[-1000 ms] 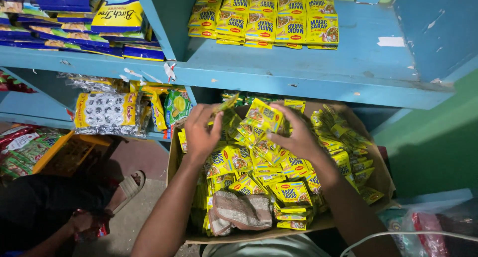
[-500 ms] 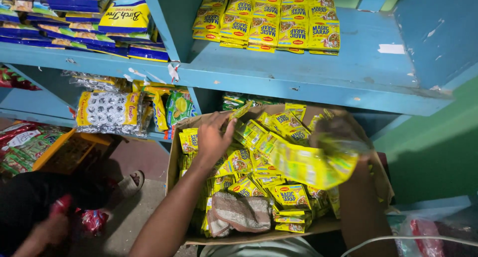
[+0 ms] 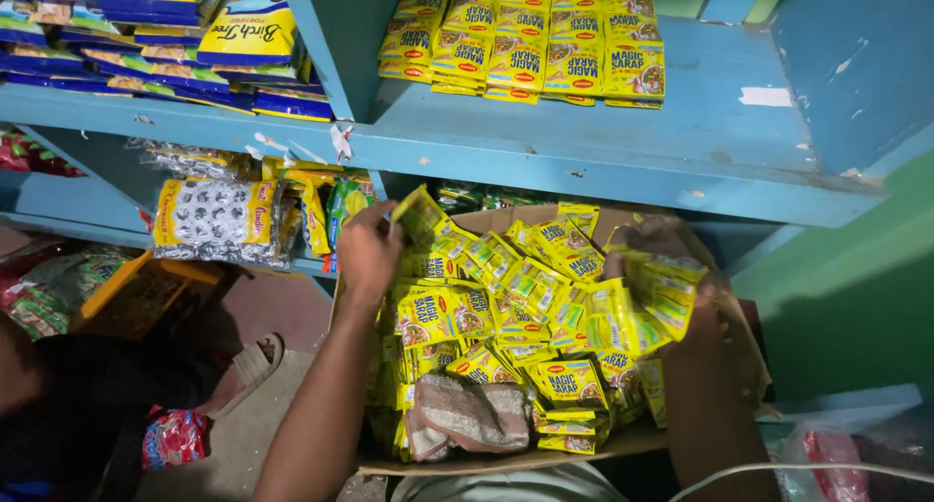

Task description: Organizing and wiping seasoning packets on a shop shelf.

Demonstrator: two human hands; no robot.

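Now your left hand (image 3: pixel 368 254) is down at the near-left corner of the cardboard box (image 3: pixel 457 461), fingers pinched on the end of a strip of yellow sachets (image 3: pixel 420 213) that sticks up above the pile. Your right hand (image 3: pixel 654 244) is over at the far-right side of the box, clenched around another strip of sachets (image 3: pixel 647 303) that hangs down from your grip, blurred, draping over the heap below. Both hands are full, then, and neither is open.

The box itself sits on the floor in front of the blue shelf (image 3: pixel 603 157), and it is packed with loose yellow sachets (image 3: pixel 525 298) lying every which way, some flat, some on edge. At the near edge of the pile lies a crumpled grey and pink cloth (image 3: pixel 467 414), touching the sachets around it.

Up on the blue shelf, right above the box, neat stacks of the same yellow sachets (image 3: pixel 530 40) stand in rows. To their left, past the upright divider, blue and yellow packets (image 3: pixel 243 35) are stacked flat. On the lower shelf to the left hangs a yellow-edged bag with a spotted pattern (image 3: pixel 216 218), with green and yellow packets (image 3: pixel 336 205) just beside it, close to your left hand.

Down at the lower left, another person in dark clothing (image 3: pixel 78 414) sits on the floor, a sandal (image 3: pixel 255 361) near your left forearm.
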